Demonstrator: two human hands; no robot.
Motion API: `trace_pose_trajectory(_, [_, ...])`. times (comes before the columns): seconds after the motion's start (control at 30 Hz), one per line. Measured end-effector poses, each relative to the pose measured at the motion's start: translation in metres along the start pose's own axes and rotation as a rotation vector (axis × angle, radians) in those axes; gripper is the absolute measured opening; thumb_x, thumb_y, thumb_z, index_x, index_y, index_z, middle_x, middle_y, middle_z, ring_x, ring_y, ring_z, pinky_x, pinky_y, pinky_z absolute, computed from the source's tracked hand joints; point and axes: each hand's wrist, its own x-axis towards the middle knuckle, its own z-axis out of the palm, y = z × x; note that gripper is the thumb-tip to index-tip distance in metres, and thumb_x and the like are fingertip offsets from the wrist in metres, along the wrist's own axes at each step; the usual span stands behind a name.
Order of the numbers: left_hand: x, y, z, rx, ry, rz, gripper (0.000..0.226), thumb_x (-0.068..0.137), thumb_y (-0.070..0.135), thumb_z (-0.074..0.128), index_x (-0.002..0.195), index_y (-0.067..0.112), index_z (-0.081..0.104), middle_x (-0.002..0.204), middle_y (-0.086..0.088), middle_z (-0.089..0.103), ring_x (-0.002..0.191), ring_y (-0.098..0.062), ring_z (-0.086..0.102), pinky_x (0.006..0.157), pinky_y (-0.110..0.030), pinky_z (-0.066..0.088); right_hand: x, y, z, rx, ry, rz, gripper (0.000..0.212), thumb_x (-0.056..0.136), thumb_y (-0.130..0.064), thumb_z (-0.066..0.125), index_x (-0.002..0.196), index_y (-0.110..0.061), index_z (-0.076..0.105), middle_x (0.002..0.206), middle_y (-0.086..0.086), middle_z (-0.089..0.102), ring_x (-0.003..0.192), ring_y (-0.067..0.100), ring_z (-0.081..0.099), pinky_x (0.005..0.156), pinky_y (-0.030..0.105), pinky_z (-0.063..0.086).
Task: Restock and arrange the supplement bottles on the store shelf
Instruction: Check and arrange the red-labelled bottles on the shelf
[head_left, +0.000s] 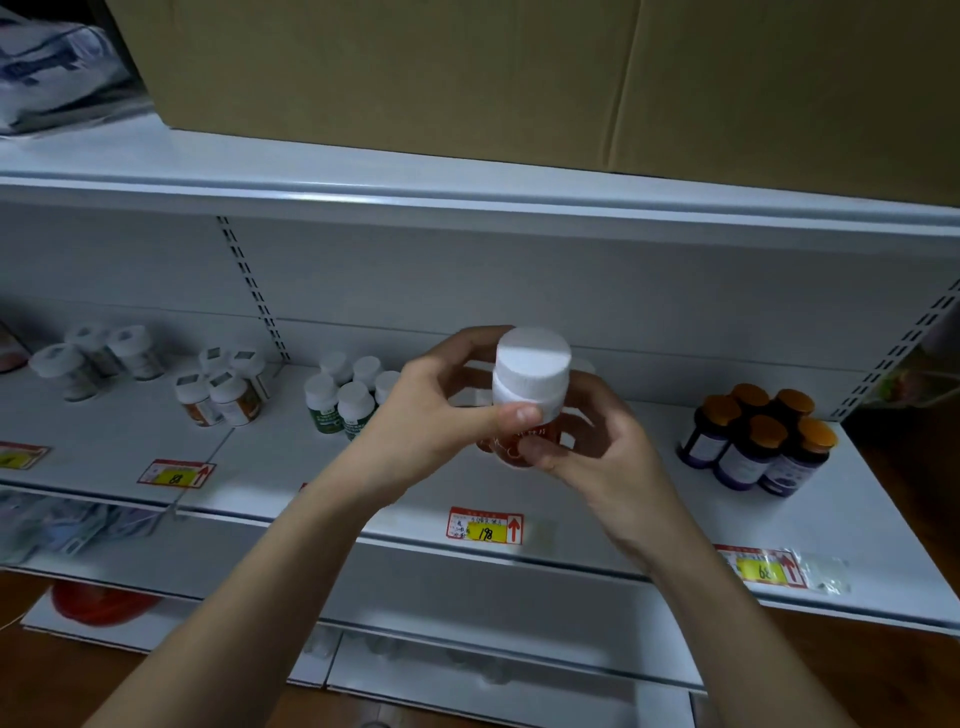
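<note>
Both hands hold one white-capped bottle with an orange label above the middle shelf. My left hand grips it from the left, thumb across the neck under the cap. My right hand cups its lower body from the right, thumb on the label. On the shelf stand groups of bottles: white-capped green-label bottles just left of my hands, orange-label bottles, white bottles at far left, and dark purple bottles with orange caps at the right.
A large cardboard box sits on the top shelf, with a plastic bag to its left. Yellow price tags line the shelf's front edge. Lower shelves and a red object lie below.
</note>
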Motion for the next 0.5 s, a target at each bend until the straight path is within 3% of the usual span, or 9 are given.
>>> trace_pose_trajectory(0.1, [0.000, 0.008, -0.005, -0.038, -0.082, 0.064, 0.055, 0.058, 0.026, 0.087, 0.108, 0.043, 0.070, 0.118, 0.009, 0.069, 0.115, -0.010, 0.063, 0.085, -0.027, 0.055, 0.005, -0.006, 0.001, 0.024, 0.009, -0.075, 0.057, 0.062, -0.006, 0.090, 0.110, -0.023, 0.063, 0.109, -0.010, 0.072, 0.109, 0.009, 0.067, 0.084, 0.025, 0.056])
trace_pose_trajectory(0.23, [-0.003, 0.019, -0.006, -0.010, -0.185, 0.167, 0.060, 0.058, 0.019, 0.088, 0.110, 0.042, 0.070, 0.118, 0.012, 0.065, 0.118, -0.014, 0.061, 0.093, -0.028, 0.050, 0.006, -0.010, -0.004, -0.007, -0.012, -0.213, 0.065, 0.063, 0.006, 0.081, 0.098, -0.046, 0.065, 0.110, -0.017, 0.067, 0.113, 0.009, 0.061, 0.081, 0.022, 0.054])
trace_pose_trajectory(0.5, [-0.005, 0.027, -0.004, -0.007, -0.257, 0.227, 0.060, 0.058, 0.017, 0.088, 0.111, 0.040, 0.070, 0.118, 0.010, 0.062, 0.120, -0.022, 0.059, 0.095, -0.026, 0.049, -0.002, -0.017, -0.007, -0.066, -0.028, -0.315, 0.070, 0.064, 0.007, 0.081, 0.107, -0.045, 0.062, 0.114, -0.013, 0.064, 0.115, 0.016, 0.059, 0.086, 0.027, 0.053])
